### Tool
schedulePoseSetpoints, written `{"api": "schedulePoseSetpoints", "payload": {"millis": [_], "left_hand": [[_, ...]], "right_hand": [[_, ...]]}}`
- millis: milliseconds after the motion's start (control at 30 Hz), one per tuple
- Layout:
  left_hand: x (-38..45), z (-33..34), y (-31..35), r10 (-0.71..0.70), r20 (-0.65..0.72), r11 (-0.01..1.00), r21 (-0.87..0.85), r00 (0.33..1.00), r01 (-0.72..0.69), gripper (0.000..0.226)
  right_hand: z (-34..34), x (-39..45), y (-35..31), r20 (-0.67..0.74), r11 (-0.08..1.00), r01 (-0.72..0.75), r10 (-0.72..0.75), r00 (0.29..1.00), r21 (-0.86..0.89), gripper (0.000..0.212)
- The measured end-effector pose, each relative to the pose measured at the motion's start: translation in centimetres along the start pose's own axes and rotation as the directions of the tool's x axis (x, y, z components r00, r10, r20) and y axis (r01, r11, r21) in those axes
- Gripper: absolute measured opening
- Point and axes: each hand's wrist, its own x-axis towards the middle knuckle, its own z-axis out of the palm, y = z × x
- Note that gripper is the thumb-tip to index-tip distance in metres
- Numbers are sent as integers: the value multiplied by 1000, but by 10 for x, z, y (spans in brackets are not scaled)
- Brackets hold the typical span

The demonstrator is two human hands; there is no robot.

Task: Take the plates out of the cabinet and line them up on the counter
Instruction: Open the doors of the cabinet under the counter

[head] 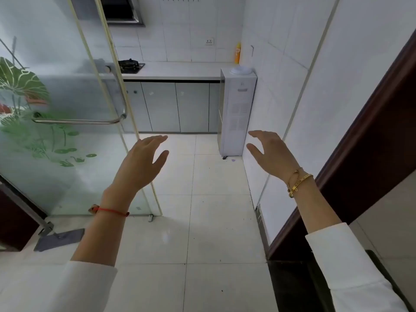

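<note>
I stand at a kitchen doorway, both arms stretched forward over the white tiled floor. My left hand is open with relaxed fingers and holds nothing. My right hand is open too, fingers spread, and empty. Far ahead runs a white counter with grey cabinet doors below it, all closed. No plates are in sight. Both hands are well short of the cabinet.
A frosted glass door with a lotus print and a metal handle stands open on the left. A white water dispenser sits at the counter's right end. A gas hob and a yellow bottle are on the counter. A dark door frame is on the right.
</note>
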Motion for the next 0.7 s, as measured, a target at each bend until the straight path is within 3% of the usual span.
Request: {"api": "schedulePoseSetpoints", "payload": {"millis": [400,700], "left_hand": [[36,37,-9,-53,1,999,-6,999,53,43],[124,80,-45,-121,28,992,-31,992,121,44]], "right_hand": [[35,48,29,59,1000,13,-13,998,2,43],[80,142,59,82,1000,5,-5,997,9,42]]}}
